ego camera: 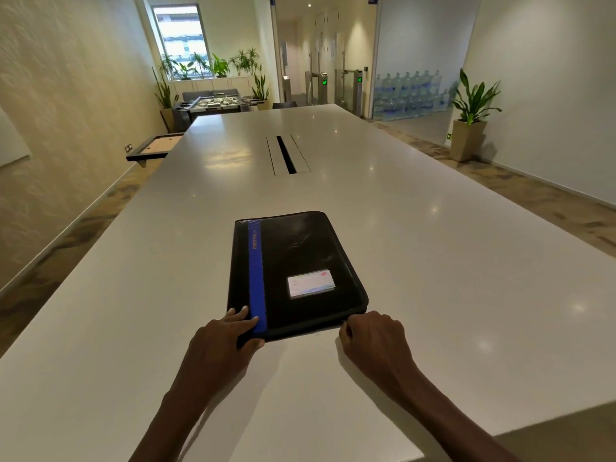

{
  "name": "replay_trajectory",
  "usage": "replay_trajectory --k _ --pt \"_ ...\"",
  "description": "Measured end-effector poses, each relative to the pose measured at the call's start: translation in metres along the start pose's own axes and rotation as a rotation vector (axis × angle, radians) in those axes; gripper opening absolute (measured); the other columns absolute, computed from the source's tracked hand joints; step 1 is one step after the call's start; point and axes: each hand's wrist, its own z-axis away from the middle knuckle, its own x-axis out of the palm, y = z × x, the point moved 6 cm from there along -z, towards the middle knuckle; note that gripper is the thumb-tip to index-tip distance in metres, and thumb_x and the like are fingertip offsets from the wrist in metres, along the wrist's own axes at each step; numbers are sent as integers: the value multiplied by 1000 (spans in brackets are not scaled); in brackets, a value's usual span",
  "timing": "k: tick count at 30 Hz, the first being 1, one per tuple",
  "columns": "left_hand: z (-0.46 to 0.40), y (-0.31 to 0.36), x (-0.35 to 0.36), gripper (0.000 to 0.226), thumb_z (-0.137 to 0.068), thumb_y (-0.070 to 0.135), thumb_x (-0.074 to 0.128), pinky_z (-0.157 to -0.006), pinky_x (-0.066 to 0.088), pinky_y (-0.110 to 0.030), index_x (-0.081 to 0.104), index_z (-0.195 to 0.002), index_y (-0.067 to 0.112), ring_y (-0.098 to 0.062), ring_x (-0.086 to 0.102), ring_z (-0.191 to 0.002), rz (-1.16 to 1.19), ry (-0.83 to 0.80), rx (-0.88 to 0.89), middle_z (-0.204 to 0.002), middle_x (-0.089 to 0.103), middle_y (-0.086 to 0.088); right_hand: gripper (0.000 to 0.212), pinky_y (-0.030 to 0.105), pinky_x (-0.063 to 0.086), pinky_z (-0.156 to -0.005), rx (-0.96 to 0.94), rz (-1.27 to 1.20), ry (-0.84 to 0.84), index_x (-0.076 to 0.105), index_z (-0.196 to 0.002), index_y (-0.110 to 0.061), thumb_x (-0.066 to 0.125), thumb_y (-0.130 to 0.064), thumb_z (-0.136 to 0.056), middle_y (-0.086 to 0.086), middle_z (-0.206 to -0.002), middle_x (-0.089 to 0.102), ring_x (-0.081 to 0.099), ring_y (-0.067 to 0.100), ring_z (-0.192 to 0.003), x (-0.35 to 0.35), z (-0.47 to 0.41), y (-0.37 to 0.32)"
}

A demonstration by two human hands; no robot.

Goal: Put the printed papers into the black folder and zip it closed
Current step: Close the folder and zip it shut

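A black folder (300, 255) with a blue stripe and a small card window lies closed and flat on the white table (433, 261). My left hand (223, 335) grips its near left corner, fingers on top and thumb at the near edge. My right hand (373, 335) is closed at the near right corner, fingers pinched on what looks like the zip pull; the pull itself is hidden. No printed papers show outside the folder.
A cable slot (286, 155) runs down the table's middle, beyond the folder. The table's near right corner (500, 431) ends close to my right forearm. A framed board (153, 148) sits off the left edge; a potted plant (473, 115) stands on the right.
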Motion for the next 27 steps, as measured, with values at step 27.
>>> replay_trajectory --k 27 --pt "-32 119 44 41 -101 35 44 -101 50 -38 54 -137 19 -26 55 -128 -162 -112 384 -144 51 -10 40 33 32 -50 185 -44 -33 43 -53 -14 51 -24 -91 5 -49 42 47 24 -49 -2 -12 61"
